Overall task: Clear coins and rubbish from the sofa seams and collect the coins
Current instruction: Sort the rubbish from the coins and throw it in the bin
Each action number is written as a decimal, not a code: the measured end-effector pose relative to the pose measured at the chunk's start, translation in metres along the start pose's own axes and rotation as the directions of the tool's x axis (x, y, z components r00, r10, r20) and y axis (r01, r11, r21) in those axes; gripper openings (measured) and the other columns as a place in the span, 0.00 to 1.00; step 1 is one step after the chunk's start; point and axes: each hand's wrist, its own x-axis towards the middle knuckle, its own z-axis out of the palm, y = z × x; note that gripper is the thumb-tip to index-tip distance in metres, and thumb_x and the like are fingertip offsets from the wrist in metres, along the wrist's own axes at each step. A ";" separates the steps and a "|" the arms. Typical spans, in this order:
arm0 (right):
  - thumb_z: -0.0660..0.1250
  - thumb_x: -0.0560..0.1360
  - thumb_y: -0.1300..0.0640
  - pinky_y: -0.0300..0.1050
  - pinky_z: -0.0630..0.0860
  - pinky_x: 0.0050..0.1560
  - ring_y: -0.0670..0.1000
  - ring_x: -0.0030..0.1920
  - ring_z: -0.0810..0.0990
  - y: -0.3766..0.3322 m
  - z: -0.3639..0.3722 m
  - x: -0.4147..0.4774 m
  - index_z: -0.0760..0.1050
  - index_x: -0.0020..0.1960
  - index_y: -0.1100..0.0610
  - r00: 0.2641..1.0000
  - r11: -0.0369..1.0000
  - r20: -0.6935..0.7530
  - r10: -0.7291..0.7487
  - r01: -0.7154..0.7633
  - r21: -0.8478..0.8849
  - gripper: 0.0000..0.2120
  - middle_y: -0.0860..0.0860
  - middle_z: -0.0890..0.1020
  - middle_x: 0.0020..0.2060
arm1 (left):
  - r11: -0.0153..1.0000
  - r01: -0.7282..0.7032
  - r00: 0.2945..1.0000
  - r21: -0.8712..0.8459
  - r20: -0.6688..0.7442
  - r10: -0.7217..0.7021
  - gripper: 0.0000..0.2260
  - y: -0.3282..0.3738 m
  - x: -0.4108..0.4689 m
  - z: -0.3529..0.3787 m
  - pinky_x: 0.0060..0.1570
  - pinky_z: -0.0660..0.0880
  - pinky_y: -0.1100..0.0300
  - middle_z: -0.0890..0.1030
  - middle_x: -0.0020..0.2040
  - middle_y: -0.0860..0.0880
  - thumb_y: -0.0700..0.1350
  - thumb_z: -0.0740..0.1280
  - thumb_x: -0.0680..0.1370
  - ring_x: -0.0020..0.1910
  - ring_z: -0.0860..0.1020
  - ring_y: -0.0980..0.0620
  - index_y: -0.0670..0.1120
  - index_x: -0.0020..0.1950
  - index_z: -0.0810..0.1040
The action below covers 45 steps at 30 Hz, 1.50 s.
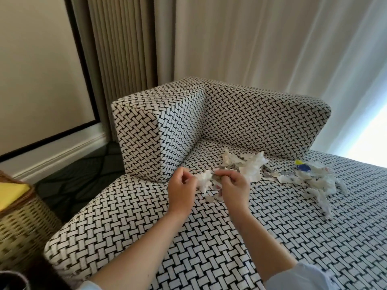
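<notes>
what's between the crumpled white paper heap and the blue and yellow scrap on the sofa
Head view: a few silvery round coins lie on the black-and-white woven seat between the white paper heap and the blue and yellow scrap.

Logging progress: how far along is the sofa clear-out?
Done: paper pile, wrappers and coins lie out on the seat. In hand: left hand and right hand pinch a tissue between them. Left: coins sit loose beside the paper pile, not gathered; paper pile and wrappers not yet taken off the seat.
</notes>
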 end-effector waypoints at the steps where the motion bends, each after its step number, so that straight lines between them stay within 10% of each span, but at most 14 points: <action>1: 0.64 0.76 0.68 0.33 0.75 0.30 0.41 0.31 0.81 -0.003 0.018 -0.007 0.83 0.43 0.55 0.999 1.000 0.039 0.003 -0.003 -0.002 0.13 0.49 0.85 0.38 | 0.999 0.000 0.999 -0.051 -0.045 -0.002 0.09 0.005 0.000 -0.011 0.29 0.69 0.68 0.71 0.31 0.52 0.32 0.62 0.72 0.29 0.68 0.59 0.43 0.35 0.68; 10: 0.60 0.77 0.68 0.42 0.79 0.32 0.48 0.34 0.83 -0.006 0.146 -0.072 0.83 0.42 0.55 0.941 0.983 0.304 0.149 -0.174 0.057 0.15 0.48 0.85 0.34 | 0.983 -0.085 0.950 -0.164 -0.310 0.031 0.11 0.021 -0.007 -0.137 0.21 0.64 0.63 0.68 0.23 0.53 0.27 0.60 0.71 0.21 0.67 0.58 0.40 0.33 0.66; 17: 0.59 0.78 0.66 0.40 0.77 0.31 0.48 0.32 0.82 0.017 0.257 -0.145 0.82 0.42 0.53 0.803 0.974 0.555 0.219 -0.210 -0.080 0.15 0.51 0.85 0.33 | 0.998 -0.063 0.786 -0.020 -0.618 0.037 0.13 -0.005 -0.035 -0.259 0.29 0.65 0.56 0.68 0.30 0.44 0.27 0.61 0.71 0.29 0.68 0.51 0.41 0.32 0.65; 27: 0.61 0.79 0.60 0.47 0.79 0.39 0.55 0.46 0.82 0.101 0.356 -0.249 0.77 0.53 0.62 0.308 0.741 0.740 0.598 -0.564 -0.364 0.09 0.59 0.82 0.49 | 0.936 0.349 0.540 0.037 -0.824 -0.169 0.07 -0.090 -0.118 -0.402 0.39 0.73 0.40 0.74 0.35 0.40 0.36 0.61 0.72 0.38 0.75 0.36 0.45 0.36 0.72; 32: 0.55 0.81 0.45 0.48 0.80 0.40 0.57 0.43 0.83 0.150 0.365 -0.274 0.76 0.58 0.62 -0.029 0.482 0.642 0.766 -0.636 -0.603 0.22 0.60 0.84 0.45 | 0.684 0.712 0.510 0.160 -0.787 -0.347 0.07 -0.129 -0.158 -0.431 0.44 0.77 0.50 0.80 0.37 0.49 0.44 0.62 0.75 0.41 0.79 0.47 0.49 0.38 0.77; 34: 0.51 0.79 0.38 0.53 0.77 0.56 0.60 0.52 0.82 0.165 0.364 -0.278 0.76 0.61 0.60 -0.140 0.385 0.591 0.795 -0.637 -0.668 0.29 0.61 0.83 0.52 | 0.542 0.782 0.560 0.308 -0.729 -0.393 0.08 -0.139 -0.168 -0.435 0.45 0.75 0.55 0.81 0.41 0.50 0.47 0.62 0.77 0.46 0.80 0.47 0.48 0.39 0.78; 37: 0.48 0.79 0.33 0.58 0.65 0.71 0.62 0.65 0.74 0.179 0.367 -0.279 0.73 0.68 0.57 -0.115 0.372 0.552 0.826 -0.625 -0.686 0.35 0.61 0.77 0.64 | 0.393 0.754 0.656 0.526 -0.599 -0.459 0.11 -0.148 -0.171 -0.438 0.51 0.76 0.54 0.83 0.50 0.48 0.47 0.59 0.78 0.53 0.79 0.45 0.47 0.46 0.81; 45: 0.50 0.77 0.30 0.56 0.66 0.64 0.60 0.59 0.76 0.177 0.376 -0.284 0.71 0.70 0.58 -0.017 0.388 0.538 0.843 -0.673 -0.630 0.38 0.60 0.77 0.63 | 0.179 0.614 0.661 0.769 -0.377 -0.649 0.16 -0.160 -0.165 -0.441 0.57 0.74 0.53 0.80 0.62 0.48 0.45 0.58 0.79 0.60 0.77 0.46 0.54 0.63 0.79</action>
